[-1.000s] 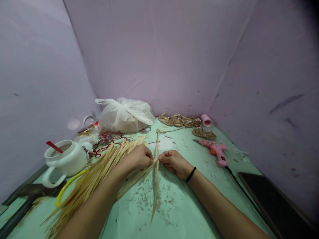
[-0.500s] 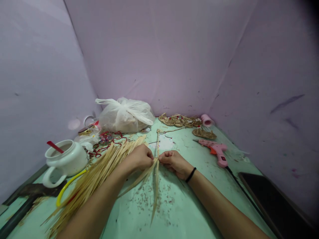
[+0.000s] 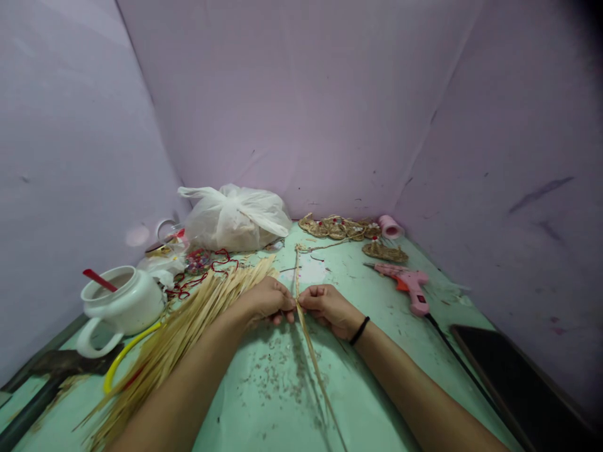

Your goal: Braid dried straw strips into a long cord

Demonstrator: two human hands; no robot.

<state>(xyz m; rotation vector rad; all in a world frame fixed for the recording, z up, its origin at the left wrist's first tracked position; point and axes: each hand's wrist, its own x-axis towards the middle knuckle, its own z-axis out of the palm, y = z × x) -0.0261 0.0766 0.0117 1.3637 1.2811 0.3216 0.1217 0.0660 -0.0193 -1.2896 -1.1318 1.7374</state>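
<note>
A thin braid of straw-coloured strips (image 3: 297, 276) runs from the far part of the table toward me, and its loose strands (image 3: 316, 367) trail down to the right. My left hand (image 3: 273, 299) pinches the braid at its near end, thumb and forefinger together. From the other side my right hand (image 3: 327, 306), with a black band on the wrist, pinches the same spot; the fingertips nearly meet. Beside my left forearm lies a thick bundle of dry straw strips (image 3: 202, 326), partly hidden under the arm.
A white pot (image 3: 127, 301) with a red stick, a hammer (image 3: 61, 367) and a yellow ring (image 3: 127, 355) lie left. Behind are a white plastic bag (image 3: 235, 220) and woven slippers (image 3: 330, 227). A pink glue gun (image 3: 409, 285), pink spool (image 3: 391, 227) and dark flat object (image 3: 513, 383) are right.
The loose strands, spread to the left and straight down before, now hang together toward the lower right. My left hand has shifted slightly right, closer to my right fingertips.
</note>
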